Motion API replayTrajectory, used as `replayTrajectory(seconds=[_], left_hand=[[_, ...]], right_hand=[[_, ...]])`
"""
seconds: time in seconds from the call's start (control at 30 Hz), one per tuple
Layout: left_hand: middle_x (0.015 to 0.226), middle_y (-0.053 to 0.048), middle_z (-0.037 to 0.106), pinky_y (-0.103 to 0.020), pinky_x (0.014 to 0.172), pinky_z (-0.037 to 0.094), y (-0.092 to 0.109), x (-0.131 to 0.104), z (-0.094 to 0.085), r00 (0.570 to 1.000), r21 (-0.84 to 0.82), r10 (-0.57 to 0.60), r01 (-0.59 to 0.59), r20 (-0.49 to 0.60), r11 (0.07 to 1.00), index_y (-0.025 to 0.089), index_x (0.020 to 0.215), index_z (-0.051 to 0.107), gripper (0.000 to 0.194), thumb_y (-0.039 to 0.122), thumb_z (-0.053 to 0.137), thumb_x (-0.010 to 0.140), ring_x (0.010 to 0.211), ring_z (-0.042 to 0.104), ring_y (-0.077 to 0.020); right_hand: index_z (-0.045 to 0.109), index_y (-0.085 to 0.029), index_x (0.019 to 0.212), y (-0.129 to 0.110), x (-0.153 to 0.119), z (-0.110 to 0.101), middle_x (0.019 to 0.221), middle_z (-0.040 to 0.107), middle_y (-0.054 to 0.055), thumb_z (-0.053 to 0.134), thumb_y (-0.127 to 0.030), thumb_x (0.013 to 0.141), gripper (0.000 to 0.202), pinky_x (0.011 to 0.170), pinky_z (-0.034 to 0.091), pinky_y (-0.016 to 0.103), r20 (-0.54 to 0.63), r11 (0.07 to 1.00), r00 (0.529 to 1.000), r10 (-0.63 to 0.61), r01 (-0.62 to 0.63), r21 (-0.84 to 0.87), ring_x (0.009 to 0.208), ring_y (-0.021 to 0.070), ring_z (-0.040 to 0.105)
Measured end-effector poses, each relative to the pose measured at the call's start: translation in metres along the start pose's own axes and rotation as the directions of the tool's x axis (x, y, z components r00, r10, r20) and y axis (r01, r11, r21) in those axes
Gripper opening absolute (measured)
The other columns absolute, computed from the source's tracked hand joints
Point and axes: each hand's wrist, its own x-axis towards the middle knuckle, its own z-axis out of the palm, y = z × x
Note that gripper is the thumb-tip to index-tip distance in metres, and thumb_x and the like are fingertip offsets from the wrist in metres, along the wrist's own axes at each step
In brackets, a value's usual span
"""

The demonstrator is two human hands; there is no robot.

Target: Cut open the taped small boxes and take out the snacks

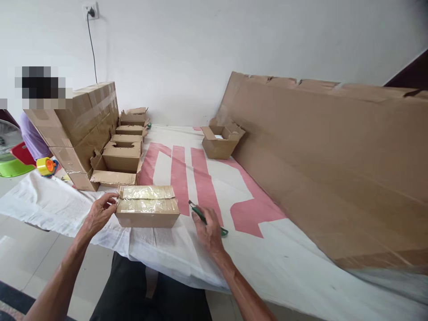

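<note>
A small cardboard box (pixel 147 219), its top seam covered with shiny clear tape, lies near the front edge of the cloth-covered table. My left hand (pixel 102 211) has its curled fingers and thumb against the box's left end, holding it there. To the right of the box, my right hand (pixel 209 227) is wrapped round a green utility knife (pixel 199 213). The knife's tip points up and to the left, towards the box but apart from it. Part of its handle is hidden by my fingers.
Taped cartons (pixel 80 116) are stacked at the left, beside a row of open boxes (pixel 122 162). Another open box (pixel 219 147) stands at the back, near a large leaning cardboard sheet (pixel 327 169). A tape roll (pixel 46 166) lies far left, near a person (pixel 31 133).
</note>
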Motion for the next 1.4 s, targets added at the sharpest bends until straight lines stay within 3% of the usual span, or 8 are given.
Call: replayTrajectory(seconds=[0.07, 0.13, 0.23, 0.37, 0.53, 0.67, 1.03, 1.4], left_hand=[[0.088, -0.001, 0.074, -0.031, 0.070, 0.051, 0.001, 0.002, 0.001, 1.000, 0.007, -0.004, 0.003, 0.006, 1.000, 0.021, 0.110, 0.081, 0.040, 0.036, 0.069, 0.075, 0.070, 0.061, -0.0163], [0.087, -0.001, 0.074, -0.030, 0.069, 0.050, 0.001, 0.003, 0.001, 1.000, 0.000, -0.007, 0.007, 0.020, 1.000, 0.021, 0.109, 0.082, 0.040, 0.036, 0.068, 0.074, 0.068, 0.059, -0.0155], [0.087, -0.001, 0.074, -0.030, 0.070, 0.050, 0.000, 0.001, 0.000, 0.999, -0.041, -0.018, 0.020, 0.049, 0.999, 0.020, 0.111, 0.082, 0.041, 0.036, 0.071, 0.076, 0.068, 0.060, -0.0151], [0.088, -0.001, 0.072, -0.031, 0.073, 0.051, -0.004, -0.005, -0.002, 0.997, -0.115, -0.002, 0.010, 0.075, 0.993, 0.019, 0.113, 0.081, 0.040, 0.039, 0.079, 0.079, 0.072, 0.061, -0.0153], [0.090, -0.001, 0.072, -0.030, 0.072, 0.051, -0.007, -0.012, -0.002, 0.993, -0.116, 0.048, -0.035, 0.111, 0.993, 0.021, 0.112, 0.081, 0.035, 0.041, 0.083, 0.082, 0.073, 0.060, -0.0154], [0.088, -0.002, 0.073, -0.030, 0.073, 0.053, -0.004, -0.010, 0.001, 0.992, -0.127, 0.054, -0.039, 0.115, 0.991, 0.021, 0.107, 0.081, 0.025, 0.035, 0.074, 0.088, 0.076, 0.065, -0.0170], [0.062, 0.002, 0.066, -0.026, 0.057, 0.038, 0.009, 0.020, -0.004, 0.988, 0.012, 0.014, -0.016, 0.151, 1.000, 0.018, 0.084, 0.079, 0.021, 0.032, 0.067, 0.073, 0.058, 0.056, -0.0149], [0.062, 0.000, 0.069, -0.027, 0.058, 0.043, 0.019, 0.025, -0.009, 0.990, 0.103, 0.001, -0.016, 0.143, 0.995, 0.019, 0.082, 0.080, 0.019, 0.033, 0.071, 0.073, 0.060, 0.062, -0.0182]], right_hand=[[0.071, -0.019, 0.137, -0.020, 0.003, 0.009, 0.139, 0.073, 0.020, 0.052, -0.077, 0.105, 0.069, 0.109, 0.057, 0.058, 0.106, 0.963, 0.990, 0.091, -0.114, 0.243, 0.129, 0.0381, 0.068], [0.068, -0.019, 0.149, -0.041, 0.006, 0.017, 0.151, 0.069, 0.021, 0.051, -0.084, 0.103, 0.081, 0.113, 0.057, 0.059, 0.217, 0.905, 0.970, 0.112, -0.189, 0.381, 0.139, 0.0398, 0.066], [0.067, -0.022, 0.153, -0.069, 0.008, 0.022, 0.155, 0.068, 0.018, 0.057, -0.084, 0.101, 0.083, 0.121, 0.052, 0.058, 0.304, 0.890, 0.950, 0.071, -0.198, 0.411, 0.148, 0.0407, 0.060], [0.065, -0.023, 0.155, -0.087, 0.001, 0.022, 0.151, 0.072, 0.017, 0.067, -0.079, 0.098, 0.080, 0.113, 0.059, 0.055, 0.338, 0.894, 0.937, 0.091, -0.226, 0.387, 0.140, 0.0405, 0.066], [0.068, -0.023, 0.151, -0.087, -0.014, 0.020, 0.148, 0.072, 0.017, 0.071, -0.078, 0.094, 0.079, 0.105, 0.062, 0.053, 0.279, 0.898, 0.950, 0.143, -0.243, 0.366, 0.132, 0.0410, 0.069], [0.070, -0.023, 0.146, -0.086, -0.017, 0.019, 0.144, 0.073, 0.017, 0.071, -0.079, 0.092, 0.078, 0.100, 0.064, 0.052, 0.257, 0.904, 0.953, 0.159, -0.246, 0.350, 0.131, 0.0414, 0.068], [0.064, -0.023, 0.155, -0.093, -0.010, 0.023, 0.151, 0.069, 0.016, 0.066, -0.070, 0.099, 0.072, 0.105, 0.063, 0.051, 0.276, 0.896, 0.954, 0.116, -0.220, 0.386, 0.133, 0.0387, 0.068], [0.062, -0.024, 0.156, -0.096, -0.014, 0.028, 0.150, 0.069, 0.014, 0.062, -0.067, 0.101, 0.070, 0.108, 0.060, 0.051, 0.245, 0.882, 0.965, 0.096, -0.197, 0.429, 0.132, 0.0363, 0.067]])
